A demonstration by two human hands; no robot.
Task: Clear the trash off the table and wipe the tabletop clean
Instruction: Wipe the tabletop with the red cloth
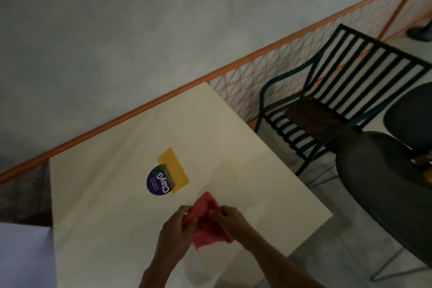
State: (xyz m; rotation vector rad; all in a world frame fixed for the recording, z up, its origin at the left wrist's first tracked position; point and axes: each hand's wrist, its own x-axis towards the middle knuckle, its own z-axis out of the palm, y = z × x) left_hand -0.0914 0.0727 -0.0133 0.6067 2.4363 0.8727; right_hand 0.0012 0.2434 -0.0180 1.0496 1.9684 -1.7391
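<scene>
A cream square table (pixel 105 194) fills the lower middle of the head view. Above its near edge I hold a crumpled red cloth (pixel 205 224) with both hands. My left hand (pixel 177 229) grips the cloth's left side, and my right hand (pixel 231 220) pinches its right side. Both sets of fingers are curled into the fabric. A yellow sticker or card (pixel 174 166) with a round purple "ClayG" label (pixel 157 182) lies flat near the table's middle, beyond the cloth.
An orange-framed mesh railing (pixel 268 70) runs along the table's far edge. A black slatted metal chair (pixel 339 91) stands at the right. Dark rounded chairs (pixel 383 189) sit at the right foreground. A pale surface (pixel 23 255) shows at lower left.
</scene>
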